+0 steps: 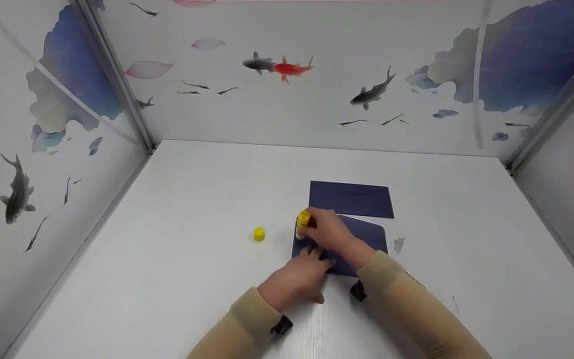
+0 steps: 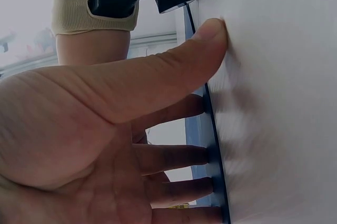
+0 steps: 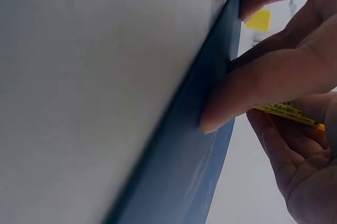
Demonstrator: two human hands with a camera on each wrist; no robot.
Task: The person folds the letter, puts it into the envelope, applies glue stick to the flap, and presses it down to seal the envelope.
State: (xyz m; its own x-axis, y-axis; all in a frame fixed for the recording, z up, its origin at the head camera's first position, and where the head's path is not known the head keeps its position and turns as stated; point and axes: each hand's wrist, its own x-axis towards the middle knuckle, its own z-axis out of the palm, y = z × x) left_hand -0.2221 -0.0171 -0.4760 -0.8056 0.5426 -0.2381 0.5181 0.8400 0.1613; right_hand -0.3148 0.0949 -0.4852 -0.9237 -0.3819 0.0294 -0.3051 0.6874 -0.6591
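Observation:
In the head view my right hand [image 1: 331, 230] grips a yellow glue stick [image 1: 302, 224], held upright over the left part of a dark blue sheet [image 1: 364, 239] with rounded corners. Printed writing shows on the tube in the right wrist view. My left hand [image 1: 297, 279] lies on the near left part of that sheet, its straight fingertips [image 2: 197, 155] touching it in the left wrist view. A faint shiny streak [image 3: 200, 167] marks the sheet. The tube's lower end is hidden by fingers. A yellow cap [image 1: 259, 234] stands on the table to the left.
A second dark blue rectangular sheet [image 1: 352, 199] lies just beyond the first. Greyish smudges [image 1: 399, 244] mark the white table [image 1: 192, 199] to the right. Panels with painted fish [image 1: 292, 68] enclose the table at the back and sides.

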